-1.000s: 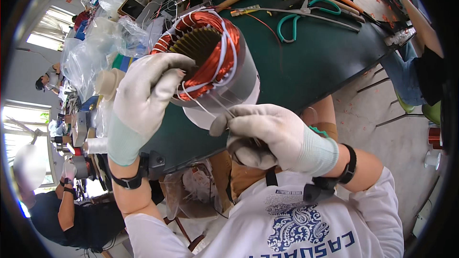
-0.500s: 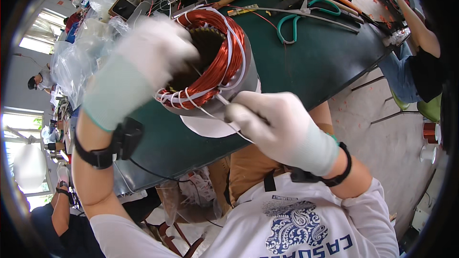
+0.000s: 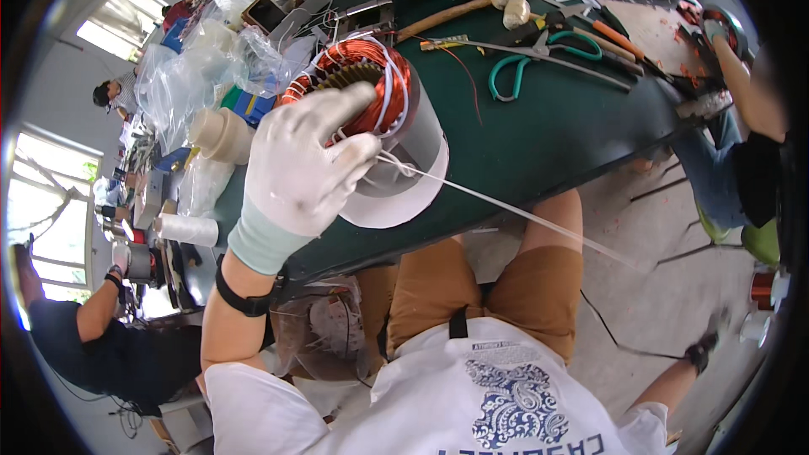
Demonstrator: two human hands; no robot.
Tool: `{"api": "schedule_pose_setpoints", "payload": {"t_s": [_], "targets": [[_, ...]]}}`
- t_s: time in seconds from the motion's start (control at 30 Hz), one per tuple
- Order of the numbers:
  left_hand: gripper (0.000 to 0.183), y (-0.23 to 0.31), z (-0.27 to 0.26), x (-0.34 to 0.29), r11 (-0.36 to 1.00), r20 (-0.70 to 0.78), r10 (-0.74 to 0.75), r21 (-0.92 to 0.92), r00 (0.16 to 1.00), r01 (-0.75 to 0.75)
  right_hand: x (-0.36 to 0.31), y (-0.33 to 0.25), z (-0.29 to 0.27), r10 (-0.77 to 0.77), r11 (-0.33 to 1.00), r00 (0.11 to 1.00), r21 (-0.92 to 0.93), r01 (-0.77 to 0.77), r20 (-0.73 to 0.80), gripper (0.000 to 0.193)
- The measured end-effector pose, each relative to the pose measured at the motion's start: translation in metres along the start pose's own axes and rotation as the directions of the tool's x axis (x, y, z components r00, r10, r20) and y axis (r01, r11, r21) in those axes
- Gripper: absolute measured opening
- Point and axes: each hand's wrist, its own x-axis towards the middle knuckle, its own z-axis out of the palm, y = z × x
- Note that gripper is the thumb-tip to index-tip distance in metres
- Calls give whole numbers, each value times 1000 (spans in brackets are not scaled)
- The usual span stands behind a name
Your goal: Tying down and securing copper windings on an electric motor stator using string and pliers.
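A motor stator [image 3: 396,152] with a red copper winding [image 3: 392,88] stands at the near side of the table, its bore facing up and tilted. White lacing cord binds the winding. My gloved left hand [image 3: 295,156] grips the stator's near-left rim, thumb and forefinger apart around the winding; its other fingers are partly hidden. From a loop beside the thumb, a white cord [image 3: 514,209] stretches out to the lower right, its far part blurred. My right hand [image 3: 716,329] is far out at the right, smeared by motion; its fingers cannot be made out.
Teal-handled scissors [image 3: 539,55], a mallet [image 3: 447,17] and other hand tools lie beyond on the green table [image 3: 506,143]. Plastic bags [image 3: 181,88] and a white spool [image 3: 187,229] are at left. Co-workers sit at left and right [image 3: 742,93].
My right hand has swung from the stator out to the far right, and the cord now stretches that way. My left hand has shifted onto the rim. The view has turned slightly.
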Motion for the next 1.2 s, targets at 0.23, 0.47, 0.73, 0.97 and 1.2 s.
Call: {"api": "schedule_pose_setpoints", "payload": {"t_s": [0.23,0.47,0.73,0.97,1.2], "targets": [[31,100,20,-8,894,-26,-30,-448,999,15,-45,-445,273,312,755,852,434,-491,420,56],[33,59,22,-36,944,-84,170,-273,982,-187,-50,-649,359,-498,557,354,605,-569,791,24],[22,0,30,-21,913,-80,-340,-265,937,309,-72,-640,400,-734,314,460,850,-422,500,26],[27,-8,26,-16,888,-40,-323,-359,946,288,-104,-617,433,-823,442,471,879,182,317,9],[16,20,30,-10,692,-14,-635,-453,772,562,-85,-462,306,8,631,831,642,-435,556,39]]}}
